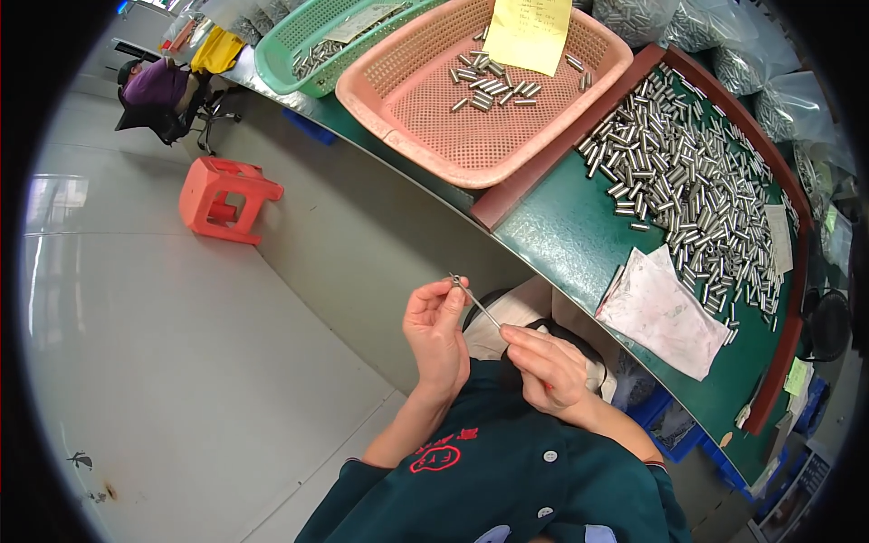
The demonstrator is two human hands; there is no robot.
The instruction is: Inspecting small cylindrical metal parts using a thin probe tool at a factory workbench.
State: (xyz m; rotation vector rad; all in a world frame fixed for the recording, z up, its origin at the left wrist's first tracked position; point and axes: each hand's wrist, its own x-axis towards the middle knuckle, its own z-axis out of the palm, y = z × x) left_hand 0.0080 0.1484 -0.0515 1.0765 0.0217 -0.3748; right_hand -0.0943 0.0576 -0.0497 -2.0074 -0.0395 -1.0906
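In front of my body, away from the table edge, my left hand (436, 330) pinches a small metal piece (458, 281) between thumb and fingertips. A thin metal rod (481, 307) runs from that piece to my right hand (549, 366), whose fingers are closed around its other end. The rod's tip shows just past my left fingertips; whether it passes through the piece or beside it, I cannot tell. A large heap of short shiny metal cylinders (688, 181) covers the green table (552, 231) to the right.
A pink basket (425, 136) holds several cylinders and a yellow paper (529, 34). Beside it stands a green basket (281, 68). A stained white cloth (661, 312) lies by the heap, inside a red-brown rim (792, 353). A red stool (222, 199) and a seated person (158, 83) are at left.
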